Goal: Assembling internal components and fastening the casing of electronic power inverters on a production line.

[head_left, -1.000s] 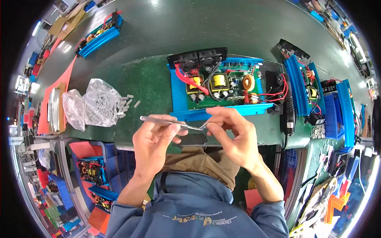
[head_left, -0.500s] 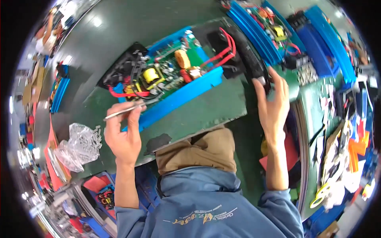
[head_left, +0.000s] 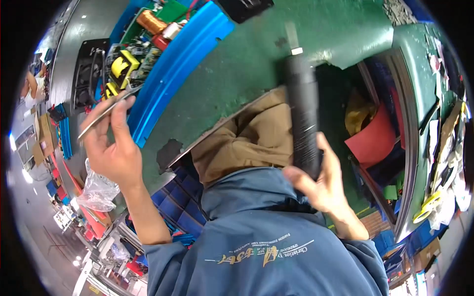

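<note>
Far left, a clear plastic bag (head_left: 98, 191) sits below your left hand (head_left: 116, 150), and there's your thumb and fingers pinched narrow on the tweezers (head_left: 102, 120), slim and silvery. They slant up and rightward, far end right at the blue-walled unit (head_left: 180, 66); whether they touch it, you can't tell from here. The unit shows a green board, yellow-wrapped parts and a copper coil, its near wall running long from lower left to upper right.

Next comes bare green bench (head_left: 237, 61), good open room between that wall and the black tool (head_left: 302, 111). And here's your right hand (head_left: 323, 185), thumb on one side, fingers on the other, closed round the tool's near end. It's a dark, slightly blurred cylinder with a pale collar and thin shaft, long axis pointing almost straight away from you, far end above the bench. Bench edge crosses diagonally behind it; right of that, a dark gap, then a red sheet (head_left: 373, 135).
</note>
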Tool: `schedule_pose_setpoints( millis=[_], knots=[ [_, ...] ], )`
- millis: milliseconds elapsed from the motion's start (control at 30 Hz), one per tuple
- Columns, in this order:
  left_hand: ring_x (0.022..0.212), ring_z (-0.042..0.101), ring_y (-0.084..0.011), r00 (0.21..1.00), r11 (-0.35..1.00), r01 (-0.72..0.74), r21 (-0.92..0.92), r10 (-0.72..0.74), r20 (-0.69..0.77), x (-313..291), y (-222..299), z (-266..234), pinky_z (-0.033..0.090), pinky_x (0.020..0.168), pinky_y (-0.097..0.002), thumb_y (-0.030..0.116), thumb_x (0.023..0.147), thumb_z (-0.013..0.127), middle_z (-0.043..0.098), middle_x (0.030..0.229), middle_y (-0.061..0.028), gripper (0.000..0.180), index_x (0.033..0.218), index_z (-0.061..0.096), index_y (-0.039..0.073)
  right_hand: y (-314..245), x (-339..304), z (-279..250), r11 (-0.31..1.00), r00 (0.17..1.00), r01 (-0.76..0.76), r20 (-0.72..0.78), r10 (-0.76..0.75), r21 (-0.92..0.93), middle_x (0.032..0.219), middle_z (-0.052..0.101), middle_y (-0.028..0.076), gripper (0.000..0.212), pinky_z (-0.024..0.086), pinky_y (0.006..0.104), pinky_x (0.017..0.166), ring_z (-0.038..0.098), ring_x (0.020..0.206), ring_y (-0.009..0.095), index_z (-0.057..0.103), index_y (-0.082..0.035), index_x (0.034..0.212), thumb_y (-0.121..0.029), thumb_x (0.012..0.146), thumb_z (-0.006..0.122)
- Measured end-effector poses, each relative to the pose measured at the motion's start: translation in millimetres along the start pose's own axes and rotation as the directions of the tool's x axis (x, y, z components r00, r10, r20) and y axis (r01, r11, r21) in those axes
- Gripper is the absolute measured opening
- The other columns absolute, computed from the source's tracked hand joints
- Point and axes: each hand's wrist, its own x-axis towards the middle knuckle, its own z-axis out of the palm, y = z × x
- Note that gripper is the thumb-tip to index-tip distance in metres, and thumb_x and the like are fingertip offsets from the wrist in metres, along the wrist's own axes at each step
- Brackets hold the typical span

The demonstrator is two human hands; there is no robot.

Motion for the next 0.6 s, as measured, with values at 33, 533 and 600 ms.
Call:
schedule_pose_setpoints(
  millis=[33, 533, 600],
  knots=[
    [0.089, 0.074, -0.0253, 1.0, 0.999, 0.022, 0.034, -0.022, -0.017, 1, 2, 0, 0.06, 0.084, -0.0326, -0.005, 0.096, 0.063, 0.072, 0.104, -0.0217, 0.016, 0.112, 0.059, -0.008, 18, -3, 6, 1.0, 0.998, 0.002, 0.069, -0.002, -0.001, 0.088, 0.057, -0.001, 0.049, 0.045, 0.025, 0.069, 0.056, 0.077, 0.009, 0.054, -0.005, 0.122, -0.007, 0.079, 0.077],
    [0.086, 0.071, -0.0166, 0.996, 0.998, 0.053, 0.033, -0.051, -0.073, -2, -11, 4, 0.061, 0.079, -0.0273, 0.0, 0.095, 0.069, 0.072, 0.101, -0.0167, 0.02, 0.112, 0.062, -0.007, 11, 17, 54, 0.989, 0.948, 0.125, 0.304, -0.096, -0.079, 0.102, 0.068, 0.021, 0.068, 0.052, 0.0365, 0.083, 0.071, 0.093, 0.032, 0.041, -0.004, 0.145, -0.009, 0.085, 0.071],
    [0.087, 0.071, -0.017, 0.996, 0.998, 0.038, 0.04, -0.035, -0.08, -2, -13, 5, 0.061, 0.08, -0.0273, 0.0, 0.095, 0.069, 0.073, 0.101, -0.017, 0.021, 0.113, 0.062, -0.007, 5, 20, 55, 0.985, 0.946, 0.147, 0.305, -0.113, -0.09, 0.103, 0.068, 0.02, 0.066, 0.052, 0.0368, 0.082, 0.07, 0.094, 0.029, 0.042, -0.004, 0.145, -0.009, 0.086, 0.072]
  ],
)
